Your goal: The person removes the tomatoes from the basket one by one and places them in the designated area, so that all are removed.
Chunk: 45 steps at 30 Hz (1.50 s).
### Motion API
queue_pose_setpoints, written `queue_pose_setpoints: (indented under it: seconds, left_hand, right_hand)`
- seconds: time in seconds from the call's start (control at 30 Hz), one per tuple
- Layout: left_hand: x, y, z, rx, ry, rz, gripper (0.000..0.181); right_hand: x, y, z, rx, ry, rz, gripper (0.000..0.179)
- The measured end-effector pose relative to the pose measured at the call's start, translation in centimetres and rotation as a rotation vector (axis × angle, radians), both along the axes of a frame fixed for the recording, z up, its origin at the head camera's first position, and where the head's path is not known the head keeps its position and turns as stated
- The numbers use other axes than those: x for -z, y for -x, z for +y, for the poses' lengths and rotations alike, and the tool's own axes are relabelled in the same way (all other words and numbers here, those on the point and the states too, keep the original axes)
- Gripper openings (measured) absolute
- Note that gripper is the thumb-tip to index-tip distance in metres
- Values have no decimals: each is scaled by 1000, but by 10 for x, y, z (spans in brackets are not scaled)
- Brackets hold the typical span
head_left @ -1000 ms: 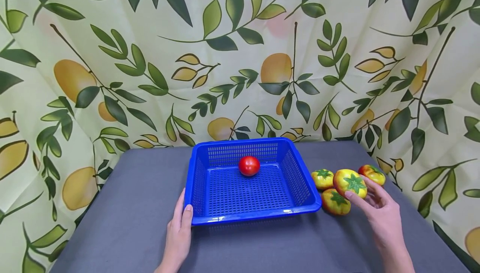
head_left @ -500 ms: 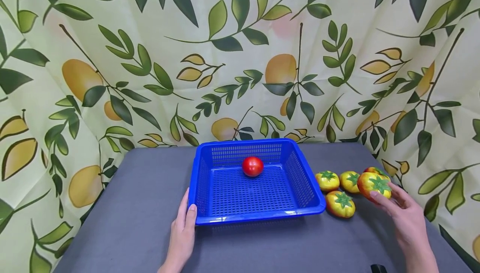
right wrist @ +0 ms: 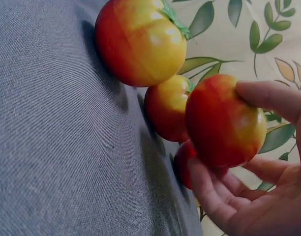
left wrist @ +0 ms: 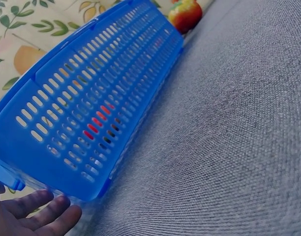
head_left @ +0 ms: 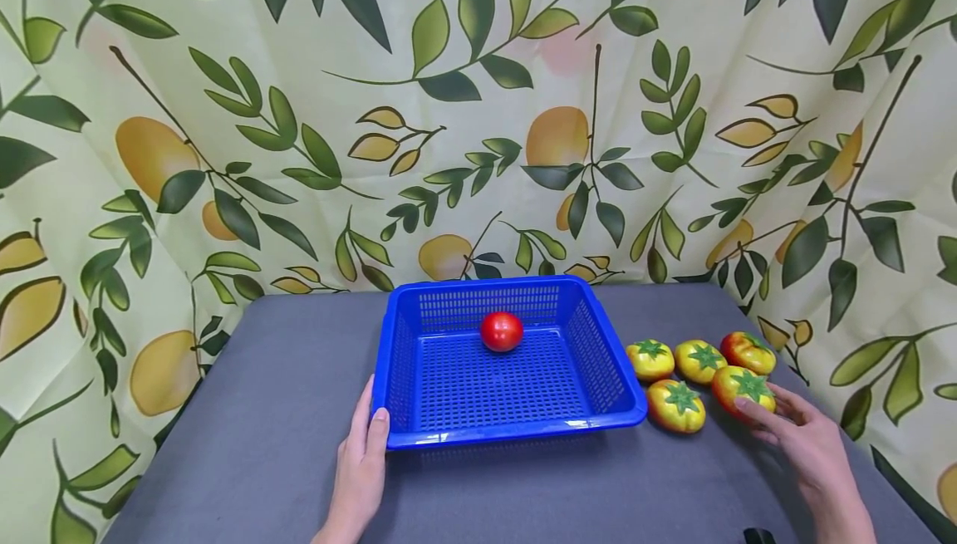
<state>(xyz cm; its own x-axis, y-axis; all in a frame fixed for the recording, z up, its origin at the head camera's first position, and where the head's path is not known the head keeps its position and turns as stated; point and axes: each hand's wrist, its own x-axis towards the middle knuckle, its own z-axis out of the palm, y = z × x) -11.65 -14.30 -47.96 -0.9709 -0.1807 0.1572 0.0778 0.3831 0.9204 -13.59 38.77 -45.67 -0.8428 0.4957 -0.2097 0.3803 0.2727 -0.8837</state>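
My left hand [head_left: 360, 465] grips the left front corner of a blue plastic basket [head_left: 516, 425], its thumb at the rim. In the left wrist view the fingers [left wrist: 54, 211] lie by the basket's outer wall [left wrist: 67, 167]. A red tomato [head_left: 502, 331] sits inside, toward the back. To the right, my right hand [head_left: 803, 436] pinches a yellow-red tomato [head_left: 740, 390] with a green star-shaped top, low by the table. Seen from the right wrist, thumb and fingertips hold this tomato [right wrist: 222, 123] from opposite sides.
Several other yellow-red tomatoes lie right of the basket: two behind [head_left: 650, 360], [head_left: 699, 361], one in front [head_left: 676, 406], one at the far right [head_left: 748, 351]. A grey cloth [head_left: 247, 444] covers the table. A leaf-patterned curtain [head_left: 478, 112] hangs behind. A small black object [head_left: 758, 536] shows at the lower edge.
My right hand has carried its tomato to the right, away from the basket, and lowered it in front of the far-right one. My left hand stays at the basket's corner.
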Motion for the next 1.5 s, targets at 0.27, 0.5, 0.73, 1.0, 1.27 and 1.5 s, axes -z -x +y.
queue_pose_setpoints:
  seconds: [0.27,0.5,0.73,1.0,1.27,1.5]
  left_hand:
    - [-2,0,1,4,2,-23,59]
    - [-1,-1,0,5,5,-9,57]
    - [1,-1,0,-2,8,23,55]
    - [1,-1,0,-4,4,26,55]
    - [0,-1,0,1,6,25,55]
    - [3,0,-2,-16,14,41,54]
  right_hand:
    - [7,2,5,-109,-71,-143,99]
    - [11,4,6,-183,-73,-178,105]
    - [10,5,6,-190,-83,-176,105]
    - [7,4,3,-117,-89,-132,104]
    - [2,3,-6,-29,-124,-106,102]
    - [-5,2,-16,67,-129,-60,96]
